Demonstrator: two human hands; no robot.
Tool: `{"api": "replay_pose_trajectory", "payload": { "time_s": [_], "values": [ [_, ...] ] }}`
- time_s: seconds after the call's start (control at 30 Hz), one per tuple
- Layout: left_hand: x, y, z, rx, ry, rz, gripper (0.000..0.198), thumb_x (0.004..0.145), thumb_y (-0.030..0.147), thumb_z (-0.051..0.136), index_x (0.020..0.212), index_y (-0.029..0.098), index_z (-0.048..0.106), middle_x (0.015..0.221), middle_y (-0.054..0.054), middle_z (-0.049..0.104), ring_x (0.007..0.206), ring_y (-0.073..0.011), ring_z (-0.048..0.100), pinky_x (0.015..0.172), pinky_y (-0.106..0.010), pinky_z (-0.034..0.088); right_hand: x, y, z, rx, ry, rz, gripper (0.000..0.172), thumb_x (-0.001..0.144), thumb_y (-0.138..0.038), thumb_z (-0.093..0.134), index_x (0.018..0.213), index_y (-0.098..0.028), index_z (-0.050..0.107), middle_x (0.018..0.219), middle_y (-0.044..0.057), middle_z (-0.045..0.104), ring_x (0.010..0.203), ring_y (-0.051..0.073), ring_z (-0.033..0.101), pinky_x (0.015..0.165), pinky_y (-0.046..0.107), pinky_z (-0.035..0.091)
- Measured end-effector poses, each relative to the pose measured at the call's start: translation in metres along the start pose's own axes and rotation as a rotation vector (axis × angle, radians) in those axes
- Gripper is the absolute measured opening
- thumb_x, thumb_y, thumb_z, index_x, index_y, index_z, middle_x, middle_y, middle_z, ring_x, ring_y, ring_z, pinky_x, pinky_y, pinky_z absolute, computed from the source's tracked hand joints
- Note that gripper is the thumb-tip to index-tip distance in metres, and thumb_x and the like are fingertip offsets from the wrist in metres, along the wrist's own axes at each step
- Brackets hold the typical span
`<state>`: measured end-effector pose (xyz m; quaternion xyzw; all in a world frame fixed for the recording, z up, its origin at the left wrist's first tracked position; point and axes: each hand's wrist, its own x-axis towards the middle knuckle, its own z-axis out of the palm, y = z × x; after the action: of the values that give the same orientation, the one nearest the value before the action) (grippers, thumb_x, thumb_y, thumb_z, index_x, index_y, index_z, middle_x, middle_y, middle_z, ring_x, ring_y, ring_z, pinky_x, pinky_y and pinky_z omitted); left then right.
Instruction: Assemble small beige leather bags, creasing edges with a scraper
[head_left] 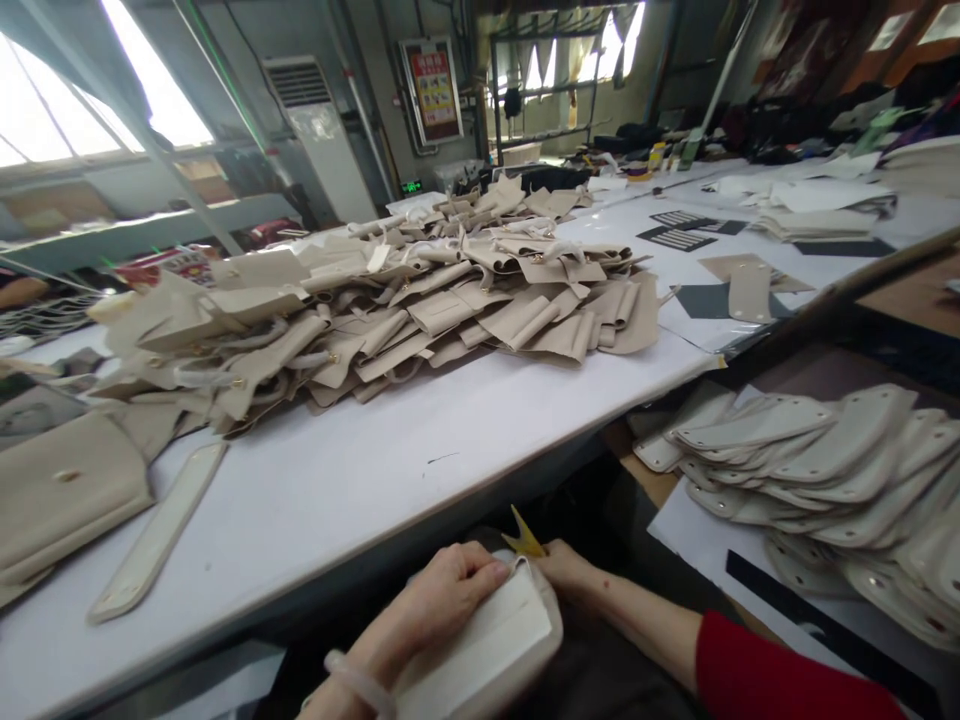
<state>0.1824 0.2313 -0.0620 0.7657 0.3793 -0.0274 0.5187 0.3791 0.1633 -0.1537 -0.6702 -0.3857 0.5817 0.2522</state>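
A cream, box-shaped leather piece [487, 640], which looks like a small bag, is low in the middle of the view, over my lap. My left hand [457, 590] is closed on its upper edge, the thumb lying on top. My right hand [562, 572] is just beyond the piece's far right corner, its fingers partly hidden behind it. From that hand sticks out a yellow tool with a forked, pointed end [526, 538]; its exact kind is not clear. A pale, tube-like loop [360, 685] lies across my left wrist.
On the white table [465, 430] ahead lies a long heap of beige leather pieces [450, 310]. A pale strap [161, 535] and a beige flap piece [67, 490] lie at left. Stacked cream curved straps [825, 460] sit to the right, below table height.
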Motion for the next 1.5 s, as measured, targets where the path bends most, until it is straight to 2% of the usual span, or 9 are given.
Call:
{"api": "replay_pose_trajectory", "payload": {
  "time_s": [0.13, 0.2, 0.3, 0.37, 0.43, 0.53, 0.63, 0.93, 1.5],
  "values": [
    [-0.002, 0.002, -0.001, -0.003, -0.004, -0.011, 0.047, 0.092, 0.053, 0.045, 0.074, 0.015, 0.068, 0.075, 0.000, 0.058, 0.067, -0.0132, 0.045, 0.063, -0.024, 0.036, -0.016, 0.001, -0.070, -0.122, -0.026, 0.072, 0.046, 0.086, -0.059, 0.060, 0.095, -0.014, 0.061, 0.047, -0.005, 0.055, 0.032, 0.011, 0.048, 0.033, 0.020, 0.034],
    [-0.002, 0.002, -0.001, -0.027, -0.020, -0.040, 0.048, 0.090, 0.054, 0.048, 0.075, 0.014, 0.070, 0.068, 0.001, 0.055, 0.062, -0.0123, 0.041, 0.058, -0.024, 0.033, -0.027, -0.007, -0.096, -0.137, -0.185, 0.113, 0.056, 0.083, -0.071, 0.054, 0.086, -0.015, 0.060, 0.046, -0.001, 0.058, 0.032, 0.014, 0.052, 0.031, 0.021, 0.035],
    [-0.002, 0.004, -0.002, -0.062, -0.021, -0.058, 0.046, 0.088, 0.054, 0.052, 0.077, 0.013, 0.073, 0.063, 0.002, 0.053, 0.059, -0.0111, 0.038, 0.055, -0.024, 0.031, -0.037, -0.031, -0.108, -0.259, -0.608, 0.134, 0.061, 0.079, -0.077, 0.050, 0.077, -0.017, 0.059, 0.053, 0.003, 0.063, 0.041, 0.018, 0.061, 0.037, 0.025, 0.047],
    [-0.002, 0.006, -0.002, -0.081, 0.005, -0.037, 0.042, 0.086, 0.053, 0.057, 0.089, 0.015, 0.075, 0.066, 0.002, 0.057, 0.060, -0.0112, 0.040, 0.056, -0.024, 0.031, -0.036, -0.050, -0.101, -0.467, -0.685, 0.033, 0.055, 0.081, -0.071, 0.052, 0.083, -0.018, 0.062, 0.060, 0.003, 0.067, 0.049, 0.019, 0.065, 0.043, 0.026, 0.050],
    [-0.001, 0.006, -0.001, -0.093, 0.051, -0.023, 0.043, 0.083, 0.050, 0.063, 0.111, 0.019, 0.073, 0.071, 0.002, 0.061, 0.062, -0.0117, 0.045, 0.056, -0.023, 0.033, -0.033, -0.067, -0.089, -0.665, -0.519, -0.127, 0.049, 0.081, -0.066, 0.056, 0.089, -0.018, 0.063, 0.073, 0.005, 0.071, 0.060, 0.021, 0.069, 0.049, 0.025, 0.049],
    [0.001, 0.002, 0.004, -0.120, 0.140, -0.053, 0.068, 0.078, 0.046, 0.071, 0.139, 0.023, 0.053, 0.075, 0.003, 0.064, 0.064, -0.0131, 0.052, 0.056, -0.022, 0.037, -0.029, -0.086, -0.079, -0.862, -0.198, -0.350, 0.048, 0.090, -0.062, 0.046, 0.089, -0.016, 0.063, 0.089, 0.012, 0.073, 0.084, 0.028, 0.069, 0.065, 0.030, 0.044],
    [0.002, -0.001, 0.008, -0.162, 0.185, -0.082, 0.086, 0.076, 0.044, 0.074, 0.150, 0.023, 0.035, 0.074, 0.004, 0.066, 0.064, -0.0143, 0.056, 0.058, -0.023, 0.041, -0.025, -0.098, -0.076, -1.055, -0.056, -0.546, 0.054, 0.099, -0.055, 0.032, 0.079, -0.017, 0.064, 0.085, 0.014, 0.073, 0.086, 0.031, 0.069, 0.068, 0.033, 0.037],
    [-0.009, 0.022, -0.001, -0.035, 0.193, 0.038, 0.051, 0.084, 0.032, 0.066, 0.134, 0.033, 0.058, 0.078, 0.006, 0.068, 0.063, -0.0109, 0.049, 0.061, -0.021, 0.036, -0.007, -0.110, -0.065, -1.310, -0.105, -0.854, 0.056, 0.101, -0.053, 0.031, 0.072, -0.018, 0.065, 0.072, 0.008, 0.074, 0.066, 0.022, 0.069, 0.054, 0.030, 0.018],
    [-0.011, 0.022, 0.000, 0.062, 0.174, 0.081, 0.042, 0.091, 0.033, 0.059, 0.133, 0.038, 0.058, 0.085, 0.006, 0.074, 0.066, -0.0123, 0.060, 0.064, -0.021, 0.037, -0.008, -0.107, -0.059, -1.366, -0.140, -0.913, 0.058, 0.103, -0.049, 0.026, 0.075, -0.018, 0.065, 0.069, 0.009, 0.073, 0.060, 0.020, 0.067, 0.053, 0.028, 0.022]
  ]
}}
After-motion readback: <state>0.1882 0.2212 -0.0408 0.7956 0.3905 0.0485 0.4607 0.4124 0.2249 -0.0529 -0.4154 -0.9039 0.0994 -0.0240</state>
